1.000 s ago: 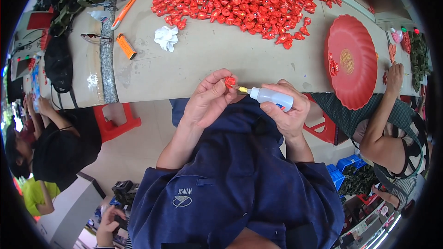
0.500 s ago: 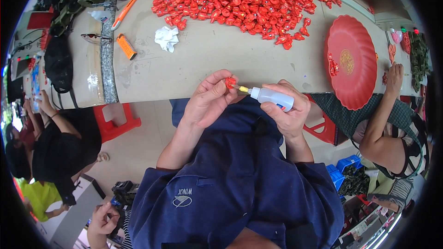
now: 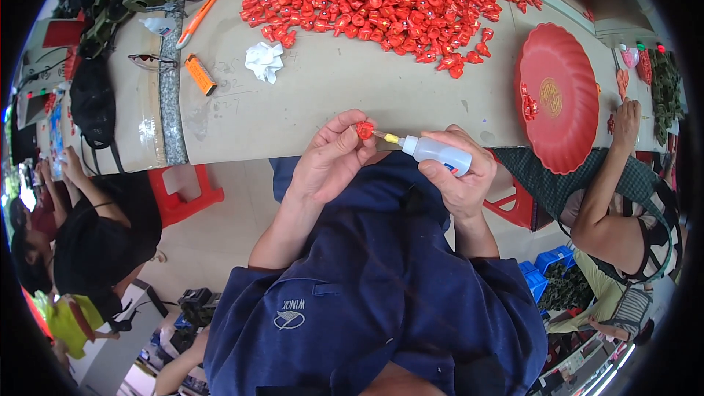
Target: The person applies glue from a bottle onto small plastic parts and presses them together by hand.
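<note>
Between the thumb and fingers of my left hand [image 3: 334, 158] is a small red plastic piece [image 3: 364, 130]. My right hand [image 3: 467, 180] grips a white squeeze bottle [image 3: 438, 154] tipped on its side, with a yellow collar and a thin nozzle [image 3: 389, 137] pointing left. The nozzle's tip is at the red piece; whether it touches cannot be made out. Both hands are held just past the near edge of the table, above my lap. Farther off, a large heap of similar red pieces [image 3: 374, 7] covers the table's far side.
On the right stands a red scalloped tray [image 3: 572, 103] with a few red pieces in it. Crumpled white paper [image 3: 264, 61], an orange box [image 3: 199, 75], an orange cutter [image 3: 202, 15], glasses [image 3: 152, 61] and a small bottle [image 3: 158, 25] lie left. Co-workers sit at both sides.
My right hand and the bottle have shifted slightly right, drawing the nozzle back a little from the red piece. My left hand has hardly moved.
</note>
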The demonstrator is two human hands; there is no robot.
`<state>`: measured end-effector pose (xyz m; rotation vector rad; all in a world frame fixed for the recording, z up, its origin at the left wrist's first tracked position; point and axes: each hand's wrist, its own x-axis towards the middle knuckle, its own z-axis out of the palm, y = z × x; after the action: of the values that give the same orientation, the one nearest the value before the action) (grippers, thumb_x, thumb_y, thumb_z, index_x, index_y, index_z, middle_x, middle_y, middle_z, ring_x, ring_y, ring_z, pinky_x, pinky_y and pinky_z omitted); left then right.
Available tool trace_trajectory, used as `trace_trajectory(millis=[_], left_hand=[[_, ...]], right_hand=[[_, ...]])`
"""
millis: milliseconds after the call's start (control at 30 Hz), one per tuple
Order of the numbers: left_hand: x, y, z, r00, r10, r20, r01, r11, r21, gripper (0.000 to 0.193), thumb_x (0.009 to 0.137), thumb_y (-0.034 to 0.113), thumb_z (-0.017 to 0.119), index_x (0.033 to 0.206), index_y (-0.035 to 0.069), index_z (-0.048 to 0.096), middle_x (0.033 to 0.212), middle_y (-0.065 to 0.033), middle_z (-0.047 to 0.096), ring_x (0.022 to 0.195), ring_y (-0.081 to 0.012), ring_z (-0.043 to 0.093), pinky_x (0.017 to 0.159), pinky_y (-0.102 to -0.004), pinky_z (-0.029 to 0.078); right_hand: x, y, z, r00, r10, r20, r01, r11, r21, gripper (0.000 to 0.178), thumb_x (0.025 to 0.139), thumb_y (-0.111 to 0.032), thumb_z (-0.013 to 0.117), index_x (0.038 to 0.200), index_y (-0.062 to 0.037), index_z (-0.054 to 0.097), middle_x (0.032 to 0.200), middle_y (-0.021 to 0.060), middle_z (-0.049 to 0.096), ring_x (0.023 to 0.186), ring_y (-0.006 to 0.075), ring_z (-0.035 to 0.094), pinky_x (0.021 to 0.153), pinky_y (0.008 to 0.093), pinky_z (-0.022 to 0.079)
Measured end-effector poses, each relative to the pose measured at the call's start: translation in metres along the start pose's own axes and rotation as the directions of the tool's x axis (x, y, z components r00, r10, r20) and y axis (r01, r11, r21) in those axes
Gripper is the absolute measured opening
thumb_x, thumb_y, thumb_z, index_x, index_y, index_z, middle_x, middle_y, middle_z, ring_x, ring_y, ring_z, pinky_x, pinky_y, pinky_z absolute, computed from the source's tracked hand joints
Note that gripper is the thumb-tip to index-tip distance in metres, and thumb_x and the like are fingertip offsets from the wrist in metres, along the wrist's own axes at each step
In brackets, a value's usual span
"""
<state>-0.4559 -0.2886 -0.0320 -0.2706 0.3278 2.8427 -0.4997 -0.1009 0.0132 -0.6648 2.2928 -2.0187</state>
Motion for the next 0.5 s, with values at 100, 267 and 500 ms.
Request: trace_trajectory(millis=[100,267,500], left_hand=[[0.0002,0.0,-0.0006,1.0,0.006,-0.001,-0.006,1.0,0.005,0.02,0.084,0.006,0.053,0.104,0.003,0.055,0.1,-0.011,0.057,0.089,-0.0157,0.054,0.079,-0.0256,0.045],[0.0,0.0002,-0.0005,1.0,0.001,0.009,-0.001,1.0,0.004,0.02,0.084,0.006,0.053,0.103,0.003,0.055,0.1,-0.0112,0.057,0.089,-0.0155,0.054,0.079,-0.0254,0.044],[-0.0001,0.0,-0.0007,1.0,-0.006,0.009,0.006,1.0,0.0,0.019,0.084,0.006,0.053,0.103,0.003,0.055,0.099,-0.0105,0.057,0.087,-0.0153,0.054,0.078,-0.0253,0.044]], right_hand=[[0.0005,-0.0001,0.0009,1.0,0.01,-0.02,-0.01,1.0,-0.007,0.035,0.06,-0.005,0.075,0.092,0.0018,0.062,0.067,0.0074,0.058,0.055,0.013,0.047,0.049,0.0234,0.037],[0.0014,-0.0003,0.0021,1.0,-0.001,-0.027,0.0,1.0,-0.017,0.035,0.06,-0.005,0.075,0.092,0.0018,0.062,0.067,0.0073,0.058,0.056,0.013,0.048,0.049,0.0233,0.037],[0.0014,0.0005,0.0019,1.0,-0.001,-0.027,0.0,0.999,-0.034,0.035,0.06,-0.005,0.075,0.092,0.0014,0.062,0.068,0.0073,0.059,0.056,0.0131,0.049,0.05,0.0232,0.037]])
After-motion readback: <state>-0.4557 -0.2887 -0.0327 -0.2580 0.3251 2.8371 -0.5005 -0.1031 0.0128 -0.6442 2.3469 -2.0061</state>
